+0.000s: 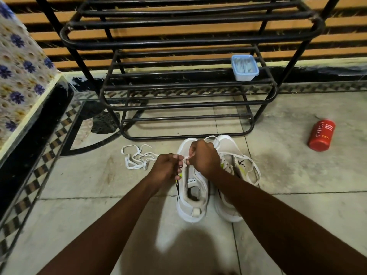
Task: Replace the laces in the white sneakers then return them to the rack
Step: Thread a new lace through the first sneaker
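Two white sneakers stand side by side on the floor, toes toward the black metal rack (190, 104). Both hands work over the eyelets of the left sneaker (191, 197). My left hand (167, 168) has curled fingers at the sneaker's left edge, pinching a white lace. My right hand (203, 157) pinches the lace at the eyelets. That lace (137, 158) trails in loose loops on the floor to the left. The right sneaker (231, 171) has a white lace (253, 167) hanging loosely over its side.
A clear plastic box with a blue rim (244, 67) sits on the rack's middle shelf. A red bottle (321, 135) lies on the tiled floor to the right. A raised ledge with a flowered cloth (21, 76) runs along the left.
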Tool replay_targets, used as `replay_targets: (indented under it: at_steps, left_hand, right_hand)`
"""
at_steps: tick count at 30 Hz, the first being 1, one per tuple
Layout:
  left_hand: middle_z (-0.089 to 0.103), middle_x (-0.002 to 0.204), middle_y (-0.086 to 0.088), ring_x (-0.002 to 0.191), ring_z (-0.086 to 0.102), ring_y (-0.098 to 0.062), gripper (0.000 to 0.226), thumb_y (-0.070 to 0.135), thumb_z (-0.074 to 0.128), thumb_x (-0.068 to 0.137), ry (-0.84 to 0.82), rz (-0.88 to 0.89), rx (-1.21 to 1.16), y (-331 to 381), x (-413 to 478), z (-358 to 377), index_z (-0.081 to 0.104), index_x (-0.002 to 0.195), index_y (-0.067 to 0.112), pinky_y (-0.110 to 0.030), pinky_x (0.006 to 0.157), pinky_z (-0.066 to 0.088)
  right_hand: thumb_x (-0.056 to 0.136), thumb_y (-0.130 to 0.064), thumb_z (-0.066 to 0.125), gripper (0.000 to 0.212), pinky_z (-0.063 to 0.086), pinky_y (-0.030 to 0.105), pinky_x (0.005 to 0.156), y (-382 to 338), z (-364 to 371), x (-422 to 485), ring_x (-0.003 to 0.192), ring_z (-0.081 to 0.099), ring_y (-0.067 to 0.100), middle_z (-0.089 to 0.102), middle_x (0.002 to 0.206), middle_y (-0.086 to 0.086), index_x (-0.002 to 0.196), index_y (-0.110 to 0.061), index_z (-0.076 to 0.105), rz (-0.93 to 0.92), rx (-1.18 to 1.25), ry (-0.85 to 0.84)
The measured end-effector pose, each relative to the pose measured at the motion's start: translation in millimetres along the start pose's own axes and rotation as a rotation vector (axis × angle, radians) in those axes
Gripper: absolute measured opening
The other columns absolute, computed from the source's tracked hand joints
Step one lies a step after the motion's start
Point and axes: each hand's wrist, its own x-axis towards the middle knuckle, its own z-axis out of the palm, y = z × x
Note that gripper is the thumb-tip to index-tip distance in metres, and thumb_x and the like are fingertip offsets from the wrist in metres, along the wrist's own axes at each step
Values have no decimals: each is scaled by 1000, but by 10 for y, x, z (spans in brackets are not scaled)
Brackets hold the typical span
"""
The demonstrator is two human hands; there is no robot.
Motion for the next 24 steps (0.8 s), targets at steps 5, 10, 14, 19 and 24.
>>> replay_targets:
  at_steps: [5, 10, 14, 19, 24]
  left_hand:
    - [68, 76, -5, 66, 61, -25, 17, 4, 60, 98, 112, 154, 345, -50, 177, 64, 69, 86, 10, -39, 70, 55]
    - [72, 83, 6, 88, 69, -26, 11, 13, 63, 90, 219, 213, 594, 10, 199, 118, 66, 82, 21, -39, 83, 57]
    - [65, 104, -5, 98, 63, -34, 11, 15, 52, 91, 170, 253, 853, 41, 213, 173, 56, 96, 24, -41, 80, 51]
    - [64, 102, -9, 95, 62, -36, 7, 16, 50, 92, 151, 251, 829, 38, 233, 141, 47, 98, 18, -45, 79, 51]
    - [61, 80, -21, 64, 60, -34, 26, -7, 36, 84, 53, 185, 351, 36, 239, -27, 40, 86, 19, -46, 60, 50]
  right_hand:
    - [78, -13, 66, 21, 49, 35, 83, -15, -27, -45, 101, 59, 31, 65, 100, 6, 93, -24, 56, -83, -57, -6]
    - [75, -18, 74, 36, 54, 39, 78, -29, -115, -79, 94, 63, 33, 71, 93, 6, 100, -19, 48, -111, -12, -12]
    - [79, -12, 68, 37, 53, 42, 82, -30, -137, -180, 97, 64, 35, 71, 97, 10, 109, -15, 47, -132, 23, -7]
    - [77, -15, 68, 38, 47, 43, 92, -74, -36, -566, 109, 53, 34, 55, 116, 11, 112, -17, 56, -149, -97, 125]
    - [69, -18, 69, 17, 48, 44, 88, 44, 125, -904, 97, 52, 36, 55, 99, 12, 85, -18, 67, -222, -168, 324]
